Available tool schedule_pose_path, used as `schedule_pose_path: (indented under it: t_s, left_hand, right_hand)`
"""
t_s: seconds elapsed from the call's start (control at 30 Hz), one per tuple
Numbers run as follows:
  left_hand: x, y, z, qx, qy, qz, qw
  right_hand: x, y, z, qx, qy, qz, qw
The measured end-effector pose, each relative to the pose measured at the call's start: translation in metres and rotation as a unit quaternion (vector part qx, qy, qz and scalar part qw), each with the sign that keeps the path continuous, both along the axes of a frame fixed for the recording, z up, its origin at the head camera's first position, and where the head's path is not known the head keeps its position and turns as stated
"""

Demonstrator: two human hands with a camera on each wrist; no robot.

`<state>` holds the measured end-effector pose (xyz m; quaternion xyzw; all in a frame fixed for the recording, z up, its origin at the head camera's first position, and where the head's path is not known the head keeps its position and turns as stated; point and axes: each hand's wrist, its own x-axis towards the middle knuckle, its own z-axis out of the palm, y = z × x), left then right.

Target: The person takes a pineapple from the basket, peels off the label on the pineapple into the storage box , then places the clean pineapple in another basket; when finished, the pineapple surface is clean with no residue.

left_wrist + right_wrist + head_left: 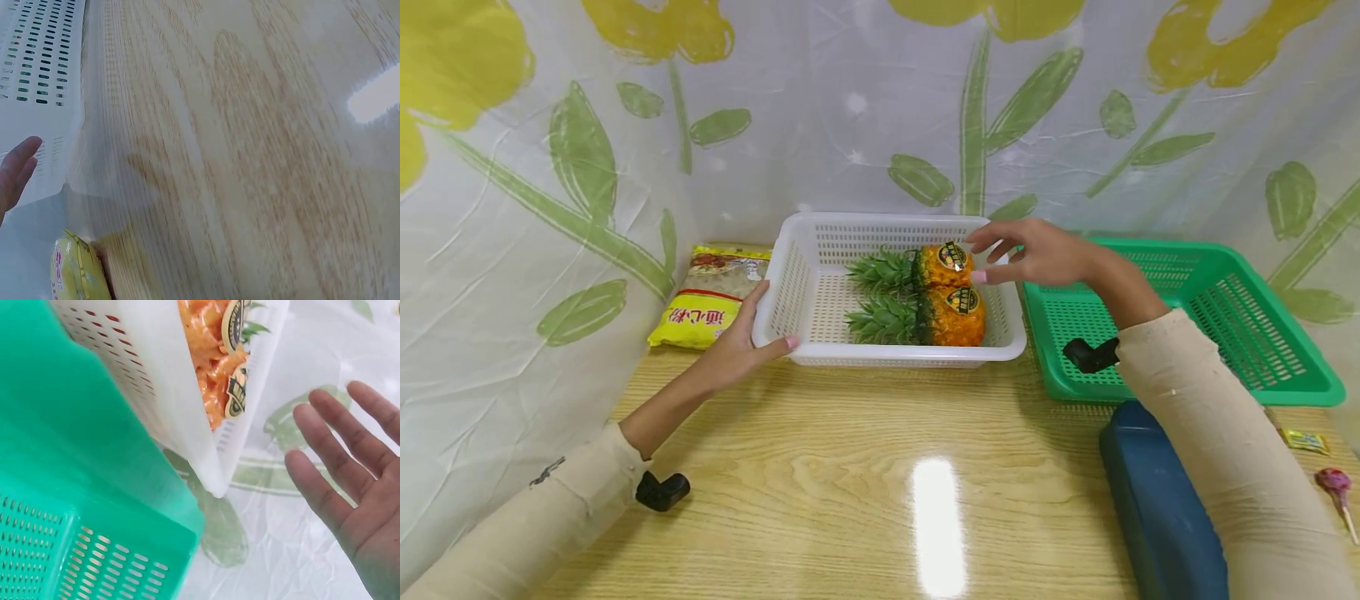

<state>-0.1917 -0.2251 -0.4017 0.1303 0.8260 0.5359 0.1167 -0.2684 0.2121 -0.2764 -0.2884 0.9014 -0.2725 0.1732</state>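
Observation:
In the head view a white plastic basket [831, 312] holds two pineapples, the rear one [943, 262] and the front one [955, 317]. They lie on their sides, leaves to the left, dark round labels on their orange flesh. My left hand [741, 350] holds the basket's front left corner, thumb at the front rim and fingers along the left side. Over the basket's right end my right hand [1037, 254] hovers with spread, slightly bent fingers. Nothing is in it; the right wrist view shows that palm [375, 519] bare, apart from the basket wall.
A green basket [1150, 242] stands right of the white one. A yellow food bag [700, 300] lies at the left. Under my right sleeve is a dark blue object [1157, 500]. A lollipop [1333, 481] and a small yellow packet [1305, 440] lie far right. A floral curtain [850, 125] hangs behind.

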Motion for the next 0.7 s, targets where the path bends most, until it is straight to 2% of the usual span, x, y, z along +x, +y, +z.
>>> schedule_pose_path:
  t_s: [0.23,0.7]
  left_hand:
    - [0.001,0.0,0.001,0.007,0.001,0.002,1.0]
    - [0.0,0.0,-0.001,0.016,-0.005,-0.005,0.9998]
  right_hand:
    - [-0.024,-0.008,-0.001,0.033,-0.008,-0.007,0.9994]
    - [-0.057,-0.019,-0.015,0.034,-0.029,-0.039,0.9982]
